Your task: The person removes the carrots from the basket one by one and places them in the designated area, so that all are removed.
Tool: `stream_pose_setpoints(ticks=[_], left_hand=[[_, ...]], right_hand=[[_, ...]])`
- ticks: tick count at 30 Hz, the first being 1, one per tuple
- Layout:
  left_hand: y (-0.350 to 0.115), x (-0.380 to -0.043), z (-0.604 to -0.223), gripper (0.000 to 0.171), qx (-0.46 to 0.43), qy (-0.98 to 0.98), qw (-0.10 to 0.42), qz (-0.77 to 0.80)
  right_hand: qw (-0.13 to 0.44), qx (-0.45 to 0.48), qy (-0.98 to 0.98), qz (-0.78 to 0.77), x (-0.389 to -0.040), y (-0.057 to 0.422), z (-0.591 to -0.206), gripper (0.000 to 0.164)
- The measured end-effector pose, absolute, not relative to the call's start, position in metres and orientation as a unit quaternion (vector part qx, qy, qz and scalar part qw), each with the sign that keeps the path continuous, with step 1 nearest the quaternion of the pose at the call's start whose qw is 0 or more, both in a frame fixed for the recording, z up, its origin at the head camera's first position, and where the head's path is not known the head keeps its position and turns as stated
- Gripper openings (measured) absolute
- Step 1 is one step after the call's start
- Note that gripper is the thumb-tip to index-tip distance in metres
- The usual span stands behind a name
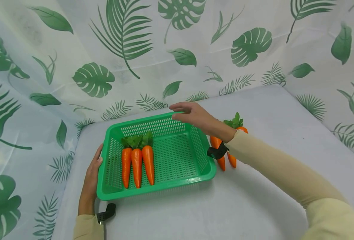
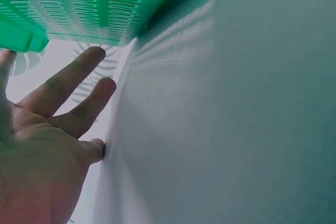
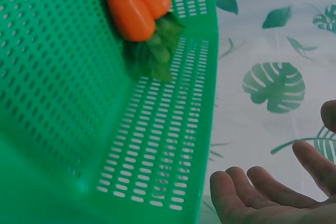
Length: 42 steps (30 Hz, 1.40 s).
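A green plastic basket (image 1: 156, 192) with slotted walls stands on the table. Three orange carrots (image 1: 137, 168) with leafy green tops lie side by side in its left half. At the basket's left side is my left hand (image 1: 90, 176); its fingers are extended and spread in the left wrist view, with one digit at the rim. Over the back right corner hovers my right hand (image 1: 193, 116), fingers loosely extended and holding nothing. More carrots (image 1: 221, 162) lie on the table just right of the basket, partly hidden by my right wrist.
A white cloth covers the table (image 1: 177, 216). Behind and to both sides hangs a pale curtain (image 1: 153, 66) printed with green leaves. Each wrist carries a black strap camera, one (image 1: 106, 213) near the basket's front left corner.
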<state>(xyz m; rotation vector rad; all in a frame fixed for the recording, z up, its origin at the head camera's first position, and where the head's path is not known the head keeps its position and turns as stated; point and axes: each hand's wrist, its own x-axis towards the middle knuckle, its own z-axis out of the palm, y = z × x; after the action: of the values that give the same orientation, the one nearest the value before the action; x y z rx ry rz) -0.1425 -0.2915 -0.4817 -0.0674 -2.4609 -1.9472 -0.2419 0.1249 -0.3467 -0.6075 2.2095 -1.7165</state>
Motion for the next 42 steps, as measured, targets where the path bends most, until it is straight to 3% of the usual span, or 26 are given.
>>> stream_pose_setpoints(ticks=[14,42], left_hand=[[-0.291,-0.143,-0.482,0.055,-0.019,-0.783,0.003,-0.622],[-0.292,-0.145,-0.481,0.054,-0.012,-0.79,0.001,-0.613]], right_hand=[[0.16,-0.213,0.788,-0.554,-0.244,0.092,-0.36,0.05],[0.273,-0.176,0.765,-0.557,-0.249,0.032,-0.4,0.045]])
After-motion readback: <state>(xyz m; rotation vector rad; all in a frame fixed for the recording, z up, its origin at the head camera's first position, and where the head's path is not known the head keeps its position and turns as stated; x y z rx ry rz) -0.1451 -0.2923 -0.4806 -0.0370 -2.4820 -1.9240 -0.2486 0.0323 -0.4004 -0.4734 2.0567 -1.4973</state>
